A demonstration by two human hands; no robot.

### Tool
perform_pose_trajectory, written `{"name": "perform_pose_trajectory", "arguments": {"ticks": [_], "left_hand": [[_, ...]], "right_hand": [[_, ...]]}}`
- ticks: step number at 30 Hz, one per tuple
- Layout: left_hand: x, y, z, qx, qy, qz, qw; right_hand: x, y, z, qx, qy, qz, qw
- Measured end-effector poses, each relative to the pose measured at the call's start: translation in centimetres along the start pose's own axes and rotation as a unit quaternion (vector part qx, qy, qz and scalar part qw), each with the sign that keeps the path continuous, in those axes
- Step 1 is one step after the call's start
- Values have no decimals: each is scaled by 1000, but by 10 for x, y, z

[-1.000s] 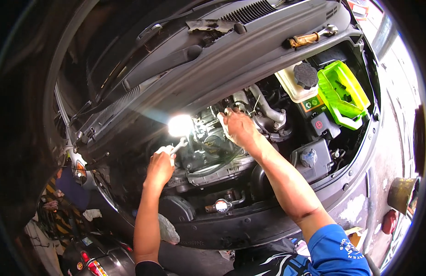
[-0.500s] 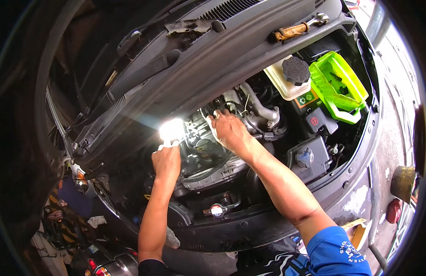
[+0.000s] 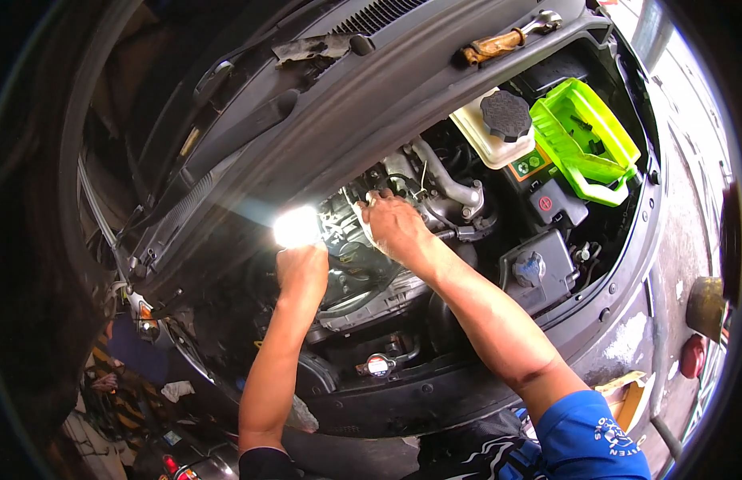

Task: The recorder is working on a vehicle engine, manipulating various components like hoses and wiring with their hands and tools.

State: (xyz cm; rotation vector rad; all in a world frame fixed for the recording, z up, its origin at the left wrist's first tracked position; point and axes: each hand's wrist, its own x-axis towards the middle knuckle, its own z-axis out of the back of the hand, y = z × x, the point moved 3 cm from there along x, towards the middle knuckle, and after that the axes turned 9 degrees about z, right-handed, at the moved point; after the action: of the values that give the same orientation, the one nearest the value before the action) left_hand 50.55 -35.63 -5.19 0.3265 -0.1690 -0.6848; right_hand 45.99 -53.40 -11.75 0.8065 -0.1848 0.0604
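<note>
A car's engine (image 3: pixel 371 292) lies before me under the raised hood. My left hand (image 3: pixel 303 270) is closed round a brightly glowing work light (image 3: pixel 297 227), whose glare washes out its shape. The light stands at the left side of the engine top. My right hand (image 3: pixel 393 226) reaches down onto the top of the engine, with fingers curled in among hoses and metal parts. Whatever those fingers grip is hidden behind the hand. Just right of it runs a grey metal pipe (image 3: pixel 443 172).
A ratchet wrench (image 3: pixel 511 40) with an orange-brown handle lies on the cowl. A bright green tray (image 3: pixel 583 140) with small dark parts sits at the right, beside a white reservoir with a black cap (image 3: pixel 505 116). The radiator cap (image 3: pixel 377 366) is nearer me.
My left hand and the work light have shifted slightly right, the hand also upward. My right hand stays at nearly the same spot on the engine. The whole view has moved a little.
</note>
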Motion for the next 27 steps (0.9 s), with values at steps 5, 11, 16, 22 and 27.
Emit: {"name": "perform_pose_trajectory", "arguments": {"ticks": [5,11,16,22,27], "left_hand": [[-5,9,-9,8,51,43,998],[-28,58,-33,-73,135,136,979],[-34,75,-62,-105,80,119,984],[-35,86,-50,-114,21,113,987],[-48,72,-24,-78,43,125,988]], "right_hand": [[4,-24,-24,-13,-40,-40,998],[0,-14,-22,-85,-46,36,995],[-4,-20,-17,-80,-128,82,985],[2,-29,-31,-32,-134,54,989],[4,-28,-29,-24,-69,9,997]]}}
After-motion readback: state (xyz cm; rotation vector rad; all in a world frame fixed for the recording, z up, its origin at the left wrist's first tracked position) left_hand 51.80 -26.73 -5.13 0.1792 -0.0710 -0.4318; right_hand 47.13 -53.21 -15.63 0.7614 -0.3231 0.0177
